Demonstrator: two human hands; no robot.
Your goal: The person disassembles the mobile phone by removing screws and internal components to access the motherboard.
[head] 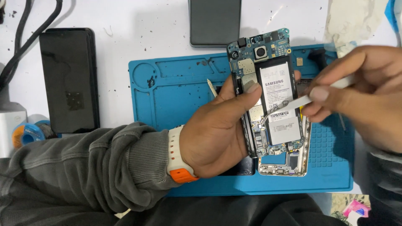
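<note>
Two hands work over the blue repair mat [176, 90] on the white worktop [138, 37]. The left hand [217, 129] has its grip closed around the opened phone [270, 100], held just above the mat's right half, thumb pressed beside the white battery [279, 104]. The right hand [364, 94] pinches a white pry tool [299, 101], its tip at the battery's left edge. Prying here likely goes best with the tip kept flat and shallow, the phone braced firmly. Beyond the mat lie two more dark phones [69, 79], one left, one above, plus one solder spool [27, 134] far left.
</note>
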